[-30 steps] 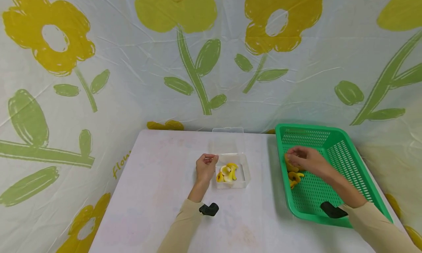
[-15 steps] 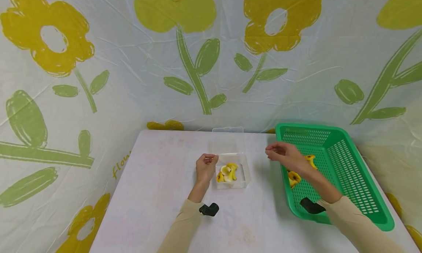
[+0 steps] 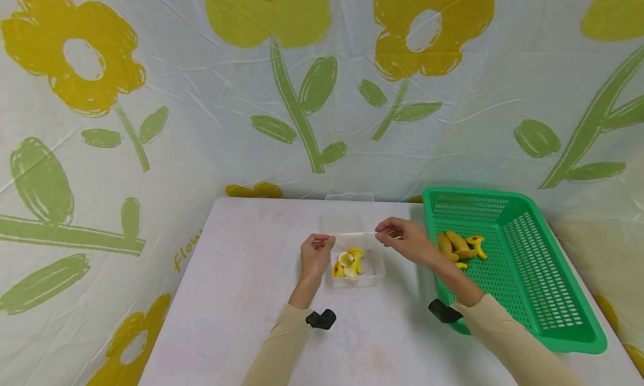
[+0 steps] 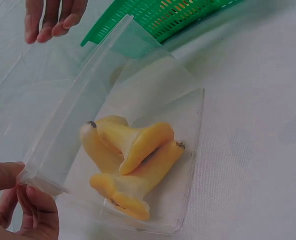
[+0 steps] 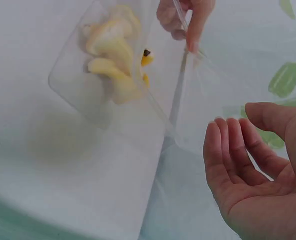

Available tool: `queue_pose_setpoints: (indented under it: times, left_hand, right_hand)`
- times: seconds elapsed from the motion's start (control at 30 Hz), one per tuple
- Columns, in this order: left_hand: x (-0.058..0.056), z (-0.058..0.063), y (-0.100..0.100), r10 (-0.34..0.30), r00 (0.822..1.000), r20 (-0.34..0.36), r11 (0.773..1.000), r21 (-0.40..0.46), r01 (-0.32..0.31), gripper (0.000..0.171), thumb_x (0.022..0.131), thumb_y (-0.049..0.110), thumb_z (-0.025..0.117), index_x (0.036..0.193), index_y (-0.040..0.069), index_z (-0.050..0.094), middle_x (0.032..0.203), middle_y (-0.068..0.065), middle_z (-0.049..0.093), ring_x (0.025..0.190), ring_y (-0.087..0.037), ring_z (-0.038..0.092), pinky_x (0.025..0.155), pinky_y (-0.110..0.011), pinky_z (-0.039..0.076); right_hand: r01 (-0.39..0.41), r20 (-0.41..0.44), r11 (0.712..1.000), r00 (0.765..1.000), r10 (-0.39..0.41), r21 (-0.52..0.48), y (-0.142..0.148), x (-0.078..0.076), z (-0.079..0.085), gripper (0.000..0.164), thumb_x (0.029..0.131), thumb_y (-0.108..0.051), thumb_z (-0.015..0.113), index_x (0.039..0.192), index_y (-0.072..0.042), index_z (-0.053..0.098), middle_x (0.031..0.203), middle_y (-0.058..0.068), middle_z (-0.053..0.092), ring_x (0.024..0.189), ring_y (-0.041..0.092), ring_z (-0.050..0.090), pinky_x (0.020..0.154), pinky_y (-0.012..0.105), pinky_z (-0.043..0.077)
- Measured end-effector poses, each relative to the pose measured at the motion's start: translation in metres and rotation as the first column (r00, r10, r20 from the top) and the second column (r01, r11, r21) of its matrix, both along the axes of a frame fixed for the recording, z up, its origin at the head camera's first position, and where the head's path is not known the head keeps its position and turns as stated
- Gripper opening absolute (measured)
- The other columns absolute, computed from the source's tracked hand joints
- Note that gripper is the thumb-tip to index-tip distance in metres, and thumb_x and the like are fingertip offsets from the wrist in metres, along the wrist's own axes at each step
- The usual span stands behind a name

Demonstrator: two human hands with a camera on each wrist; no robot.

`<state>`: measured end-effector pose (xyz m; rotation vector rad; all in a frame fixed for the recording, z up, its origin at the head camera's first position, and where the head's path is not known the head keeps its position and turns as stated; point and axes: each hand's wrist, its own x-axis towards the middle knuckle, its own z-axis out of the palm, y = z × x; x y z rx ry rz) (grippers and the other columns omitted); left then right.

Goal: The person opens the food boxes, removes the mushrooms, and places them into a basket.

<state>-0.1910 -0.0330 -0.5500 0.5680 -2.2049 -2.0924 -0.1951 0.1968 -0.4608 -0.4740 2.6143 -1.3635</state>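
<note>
A clear plastic box (image 3: 352, 283) stands on the table, its lid (image 3: 349, 214) folded back behind it. Inside lie several yellow-and-white, flared pieces (image 4: 132, 150) with dark tips; their kind is unclear. My left hand (image 3: 316, 257) pinches the box's rear left corner between thumb and fingers, also plain in the left wrist view. Close to the rear right corner hovers my right hand (image 3: 410, 243). In the right wrist view, that right hand (image 5: 258, 170) has loosely curved fingers with nothing between them, and a gap separates it from the box.
A green slotted basket (image 3: 465, 193) sits on the right of the table, under my right forearm. Several brownish-yellow oblong pieces (image 3: 455, 241) and a yellow flared one (image 3: 475, 241) lie in it. A flower-printed sheet (image 3: 201, 95) hangs behind the table (image 3: 236, 296).
My right hand has moved left, out from over the basket and up to the box's right rear corner, uncovering the basket's pieces. The left hand has stayed at its corner.
</note>
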Motion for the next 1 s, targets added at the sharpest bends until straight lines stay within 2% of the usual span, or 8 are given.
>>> queue_pose_setpoints:
  times: [0.07, 0.2, 0.3, 0.47, 0.7, 1.0]
  left_hand:
    - [0.000, 0.000, 0.000, -0.003, 1.000, 0.001, 1.000, 0.003, 0.003, 0.018, 0.096, 0.022, 0.075, 0.103, 0.007, 0.068, 0.086, -0.004, 0.063, 0.062, -0.014, 0.051, 0.057, -0.022, 0.047]
    - [0.000, 0.000, 0.000, -0.001, 1.000, -0.002, 1.000, 0.008, 0.001, 0.018, 0.095, 0.021, 0.075, 0.102, 0.006, 0.069, 0.085, -0.004, 0.063, 0.061, -0.014, 0.051, 0.056, -0.020, 0.046]
    - [0.000, 0.001, 0.000, -0.001, 1.000, -0.015, 1.000, 0.016, 0.002, 0.017, 0.095, 0.019, 0.076, 0.101, 0.005, 0.068, 0.085, -0.004, 0.062, 0.060, -0.013, 0.050, 0.054, -0.019, 0.045]
    - [0.000, 0.003, 0.002, 0.004, 1.000, -0.028, 1.000, 0.022, -0.004, 0.016, 0.095, 0.017, 0.075, 0.101, 0.004, 0.069, 0.083, -0.004, 0.062, 0.059, -0.013, 0.049, 0.053, -0.019, 0.044]
    - [0.000, 0.002, 0.002, 0.009, 1.000, -0.025, 1.000, 0.022, -0.009, 0.016, 0.095, 0.017, 0.075, 0.100, 0.004, 0.069, 0.083, -0.004, 0.062, 0.058, -0.012, 0.048, 0.053, -0.019, 0.043]
    - [0.000, -0.001, 0.000, 0.010, 0.997, -0.076, 0.999, 0.054, -0.006, 0.016, 0.093, 0.013, 0.076, 0.098, 0.000, 0.068, 0.076, -0.003, 0.062, 0.052, -0.009, 0.047, 0.049, -0.018, 0.041]
  right_hand:
    - [-0.016, -0.007, 1.000, 1.000, 0.016, 0.016, -0.006, 0.000, -0.003, 0.022, 0.100, -0.014, 0.067, 0.114, 0.003, 0.066, 0.103, 0.013, 0.070, 0.093, 0.032, 0.067, 0.080, 0.029, 0.057]
    - [-0.068, -0.004, 0.998, 0.998, 0.068, 0.016, -0.017, 0.000, -0.010, 0.019, 0.100, -0.013, 0.067, 0.112, 0.002, 0.066, 0.104, 0.012, 0.070, 0.097, 0.030, 0.066, 0.088, 0.039, 0.057]
    - [-0.098, -0.010, 0.995, 0.995, 0.099, 0.030, -0.026, 0.000, -0.017, 0.016, 0.098, -0.008, 0.068, 0.109, 0.003, 0.066, 0.102, 0.012, 0.069, 0.095, 0.030, 0.066, 0.089, 0.043, 0.057]
    - [-0.129, -0.008, 0.987, 0.991, 0.130, 0.090, -0.037, -0.001, -0.030, 0.016, 0.093, 0.000, 0.072, 0.106, 0.006, 0.065, 0.099, 0.015, 0.069, 0.089, 0.028, 0.064, 0.084, 0.040, 0.059]
    - [-0.132, 0.023, 0.978, 0.991, 0.130, 0.160, -0.052, -0.001, -0.044, 0.020, 0.091, 0.003, 0.073, 0.108, 0.009, 0.064, 0.101, 0.019, 0.068, 0.088, 0.025, 0.062, 0.078, 0.033, 0.059]
    - [-0.128, 0.025, 0.957, 0.992, 0.125, 0.260, -0.063, 0.001, -0.039, 0.022, 0.088, 0.000, 0.078, 0.102, 0.009, 0.064, 0.096, 0.018, 0.067, 0.088, 0.030, 0.062, 0.078, 0.038, 0.058]
